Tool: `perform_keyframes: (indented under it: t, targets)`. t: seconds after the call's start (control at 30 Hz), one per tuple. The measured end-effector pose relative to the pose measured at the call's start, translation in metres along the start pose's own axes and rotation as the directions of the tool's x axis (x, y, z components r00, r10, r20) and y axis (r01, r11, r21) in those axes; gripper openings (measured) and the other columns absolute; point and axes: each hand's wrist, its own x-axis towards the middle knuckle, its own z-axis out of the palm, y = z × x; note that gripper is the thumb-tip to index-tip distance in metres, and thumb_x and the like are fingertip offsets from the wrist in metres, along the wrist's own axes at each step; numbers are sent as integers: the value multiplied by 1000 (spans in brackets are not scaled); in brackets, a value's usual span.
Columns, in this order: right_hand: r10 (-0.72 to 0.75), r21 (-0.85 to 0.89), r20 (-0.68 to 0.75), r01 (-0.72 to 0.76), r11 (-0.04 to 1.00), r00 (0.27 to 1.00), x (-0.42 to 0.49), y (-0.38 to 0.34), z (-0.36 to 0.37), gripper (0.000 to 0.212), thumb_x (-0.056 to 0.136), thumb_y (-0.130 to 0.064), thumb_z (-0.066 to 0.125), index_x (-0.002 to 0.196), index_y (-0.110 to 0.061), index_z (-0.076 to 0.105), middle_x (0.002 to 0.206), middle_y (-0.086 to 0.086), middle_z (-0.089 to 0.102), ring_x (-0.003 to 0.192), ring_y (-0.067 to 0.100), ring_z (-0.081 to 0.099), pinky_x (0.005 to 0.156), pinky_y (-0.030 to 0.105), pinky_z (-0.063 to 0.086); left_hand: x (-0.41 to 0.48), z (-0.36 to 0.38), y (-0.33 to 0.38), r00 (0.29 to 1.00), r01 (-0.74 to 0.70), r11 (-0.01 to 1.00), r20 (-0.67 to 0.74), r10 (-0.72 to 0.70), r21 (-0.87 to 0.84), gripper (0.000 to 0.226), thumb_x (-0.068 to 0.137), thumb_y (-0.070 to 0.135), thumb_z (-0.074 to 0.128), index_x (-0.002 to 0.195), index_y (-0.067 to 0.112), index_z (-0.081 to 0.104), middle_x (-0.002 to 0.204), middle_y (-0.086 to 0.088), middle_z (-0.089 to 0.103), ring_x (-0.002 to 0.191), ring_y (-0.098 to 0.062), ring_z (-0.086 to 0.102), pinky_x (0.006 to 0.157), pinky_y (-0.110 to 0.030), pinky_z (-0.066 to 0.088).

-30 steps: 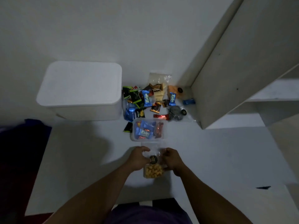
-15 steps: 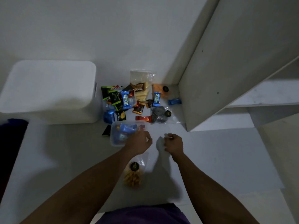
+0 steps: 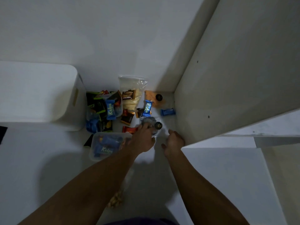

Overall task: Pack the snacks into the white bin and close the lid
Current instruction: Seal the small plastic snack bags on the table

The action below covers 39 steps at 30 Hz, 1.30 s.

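One snack bag (image 3: 150, 123) touching left fingers (image 3: 144, 127), right hand (image 3: 173, 142) beside

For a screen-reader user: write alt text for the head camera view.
Two bare hands reach into a heap of wrapped snacks on a white floor: the left hand touches a clear bag, the right hand is empty beside it. A lidded white bin stands left.

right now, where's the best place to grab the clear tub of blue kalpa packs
Take the clear tub by its near long rim, probably from above on your side: it sits flat, that rim is free, and loose snacks crowd its far edge.
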Motion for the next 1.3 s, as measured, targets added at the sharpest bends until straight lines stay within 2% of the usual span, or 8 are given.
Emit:
perform_keyframes:
  t: [0.13, 0.37, 0.57, 0.77, 0.9, 1.0, 1.1, 1.3]
  targets:
    - [-379, -31, -241, 383, 923, 893, -11, 1, 14, 24, 84, -4, 66, 107, 0, 73, 97, 7, 71, 88, 17, 63, 73, 18, 48, 4, -3, -2, 991, 35, 996, -123, -45, -85, 40, 90, 26, 49, 129, 24, 56, 133, -6, 54, 119, -31, 49, 99, -46, 45]
    - [-652, -106, 26, 651, 752, 758, -49, -28, 30, 14, 82, -3, 73, 96, -3, 72, 86, 5, 70, 78, 10, 64, 69, 7, 49, 1, -48, -2, 949, 77, 840, -218, -227, -538, 18, 95, 23, 56, 104, 12, 68, 97, -10, 72, 85, -25, 67, 76, -39, 55]
    - [-719, -64, 171, 735, 675, 674, -114, -51, 37, 15, 80, -11, 79, 88, 1, 73, 78, 5, 70, 67, 4, 63, 63, 14, 53, -12, -128, -2, 901, 47, 580, -217, -377, -813, 34, 95, 23, 58, 128, 14, 61, 122, -2, 64, 109, -20, 60, 94, -40, 52]
    - [-736, 163, 189, 719, 676, 650, -189, -82, 47, 11, 83, -3, 76, 88, 1, 67, 71, 4, 65, 59, 4, 64, 60, 21, 56, -65, -206, -7, 903, -167, 417, -308, -300, -893, 12, 91, 20, 68, 99, 12, 73, 91, -2, 71, 76, -13, 62, 72, -28, 53]
    - [-742, 259, 336, 700, 665, 581, -244, -102, 60, 26, 86, -1, 72, 91, -11, 48, 85, 10, 62, 70, 24, 69, 69, 45, 60, -106, -260, -12, 905, -251, 431, -367, -212, -867, 14, 95, 28, 62, 99, 16, 69, 93, 2, 66, 78, -10, 56, 70, -24, 47]
    - [-797, 164, 427, 830, 533, 428, -283, -117, 68, 38, 84, -7, 76, 107, -13, 47, 94, 10, 68, 77, 25, 72, 68, 40, 59, -134, -294, -17, 880, -342, 465, -452, -145, -816, 10, 99, 20, 57, 97, 15, 65, 89, 4, 62, 78, -8, 53, 70, -20, 44]
    - [-829, -28, 499, 960, 278, 255, -319, -129, 79, 33, 79, -12, 81, 102, -14, 58, 88, 6, 70, 74, 14, 69, 67, 27, 54, -157, -319, -22, 833, -426, 534, -547, -85, -731, 13, 101, 18, 51, 98, 13, 63, 88, 6, 60, 81, -7, 54, 72, -18, 44]
    - [-769, -160, 634, 987, -31, 78, -380, -136, 99, 32, 82, -15, 78, 105, -18, 57, 81, -4, 71, 75, 10, 68, 67, 25, 53, -190, -353, -35, 739, -523, 646, -673, 19, -556, 12, 101, 18, 51, 100, 13, 63, 97, 4, 63, 89, -9, 57, 75, -17, 43]
